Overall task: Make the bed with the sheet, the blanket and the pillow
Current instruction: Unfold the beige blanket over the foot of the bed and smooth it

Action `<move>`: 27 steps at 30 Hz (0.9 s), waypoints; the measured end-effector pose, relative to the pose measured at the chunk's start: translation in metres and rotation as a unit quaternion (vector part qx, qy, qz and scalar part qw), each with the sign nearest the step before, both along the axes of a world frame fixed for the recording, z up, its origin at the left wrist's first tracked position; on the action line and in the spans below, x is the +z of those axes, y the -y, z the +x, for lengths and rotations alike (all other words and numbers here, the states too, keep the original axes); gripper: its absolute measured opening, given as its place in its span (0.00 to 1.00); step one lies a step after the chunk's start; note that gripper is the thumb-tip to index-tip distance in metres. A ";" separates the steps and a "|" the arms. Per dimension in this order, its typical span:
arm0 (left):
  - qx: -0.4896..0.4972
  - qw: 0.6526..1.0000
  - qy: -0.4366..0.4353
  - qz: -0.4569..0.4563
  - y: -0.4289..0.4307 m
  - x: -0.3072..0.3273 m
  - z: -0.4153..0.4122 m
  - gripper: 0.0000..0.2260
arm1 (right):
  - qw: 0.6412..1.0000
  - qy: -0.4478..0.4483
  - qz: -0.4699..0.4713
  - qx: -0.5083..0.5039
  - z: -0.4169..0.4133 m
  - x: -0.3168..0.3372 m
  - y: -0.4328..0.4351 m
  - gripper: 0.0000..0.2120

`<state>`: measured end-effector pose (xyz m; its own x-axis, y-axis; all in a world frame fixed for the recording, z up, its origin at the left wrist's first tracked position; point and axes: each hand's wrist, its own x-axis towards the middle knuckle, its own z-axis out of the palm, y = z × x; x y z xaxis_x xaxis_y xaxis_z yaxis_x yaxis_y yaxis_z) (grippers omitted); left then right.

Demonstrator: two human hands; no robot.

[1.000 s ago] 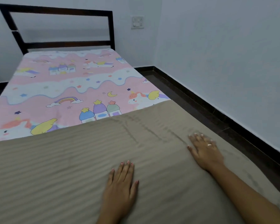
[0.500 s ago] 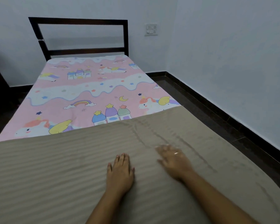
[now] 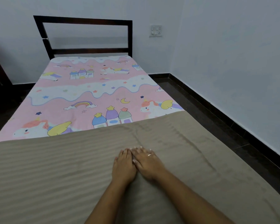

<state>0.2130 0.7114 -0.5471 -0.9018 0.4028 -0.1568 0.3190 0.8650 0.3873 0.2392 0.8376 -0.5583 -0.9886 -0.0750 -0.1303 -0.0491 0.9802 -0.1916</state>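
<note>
Since a second ago the right hand (image 3: 148,164) has slid leftward across the tan blanket (image 3: 55,167) and now touches the left hand (image 3: 123,165), which has stayed near the middle. Both hands lie flat, palms down, fingers straight and released, grasping nothing. The blanket covers the near part of the unicorn-print sheet (image 3: 90,88), which lies bare beyond it up to the dark headboard (image 3: 87,23).

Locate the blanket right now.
Head view: the beige striped blanket spreads across the foreground, over the near end of the unicorn sheet, with the left hand and right hand flat on it.
</note>
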 end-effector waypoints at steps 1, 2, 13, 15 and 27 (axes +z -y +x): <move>0.000 1.000 -0.005 -0.003 0.001 -0.002 -0.004 0.25 | 1.000 -0.009 -0.003 -0.002 -0.001 -0.002 -0.006 0.43; -0.002 1.000 -0.010 -0.008 0.001 -0.004 -0.006 0.25 | 1.000 -0.020 0.009 -0.011 -0.002 -0.005 -0.019 0.43; -0.030 0.998 -0.047 -0.018 -0.016 -0.014 -0.037 0.24 | 0.951 -0.002 0.139 -0.278 -0.027 0.023 -0.133 0.27; -0.028 0.998 -0.061 -0.011 -0.021 -0.018 -0.041 0.24 | 0.979 -0.035 0.088 -0.180 -0.043 0.023 -0.091 0.31; 0.014 0.996 -0.093 -0.003 -0.020 -0.032 -0.034 0.37 | 0.962 0.024 0.093 -0.256 -0.062 0.002 -0.120 0.27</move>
<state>0.1794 0.7318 -0.5794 -0.9266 0.3758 0.0112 0.3595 0.8768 0.3194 0.1773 0.9573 -0.5560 -0.8823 0.4488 -0.1416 0.4535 0.8912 -0.0010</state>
